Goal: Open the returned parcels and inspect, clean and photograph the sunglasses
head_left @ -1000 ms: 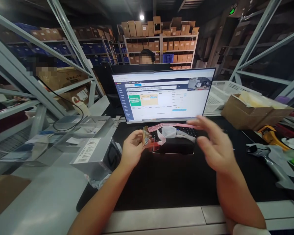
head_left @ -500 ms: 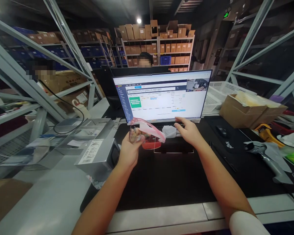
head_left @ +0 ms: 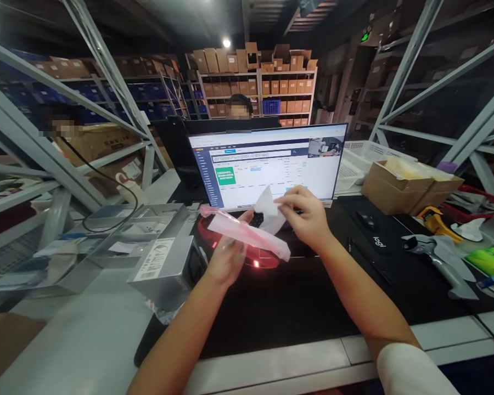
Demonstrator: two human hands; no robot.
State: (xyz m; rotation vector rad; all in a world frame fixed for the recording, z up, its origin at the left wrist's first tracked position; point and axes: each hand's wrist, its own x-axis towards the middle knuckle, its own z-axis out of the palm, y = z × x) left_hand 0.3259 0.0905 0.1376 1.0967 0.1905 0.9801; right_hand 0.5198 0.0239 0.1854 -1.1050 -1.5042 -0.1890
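Note:
My left hand point(head_left: 229, 260) is closed around a pink, see-through plastic bag point(head_left: 251, 238) with a whitish strip along it, tilted down to the right above the black mat. Between the thumb and fingers of my right hand point(head_left: 308, 219) is a thin white sheet point(head_left: 270, 211), raised just above the bag in front of the monitor point(head_left: 267, 170). Whether the sheet touches the bag I cannot tell. A red glowing patch point(head_left: 263, 262) shows under the bag. Part of a keyboard point(head_left: 256, 220) appears behind it; the rest is covered by my hands.
A silver-grey box point(head_left: 164, 271) with a white label stands left of my left forearm. Rightward lie a mouse point(head_left: 366, 220), a black pen point(head_left: 370, 260) and a handheld scanner point(head_left: 440, 266). An open cardboard box point(head_left: 389, 192) sits farther back. Two people are beyond the desk.
My right hand has closed on the white sheet and lifted it. The pink bag in my left hand has swung lower and flatter, nearer the mat. The view has shifted slightly.

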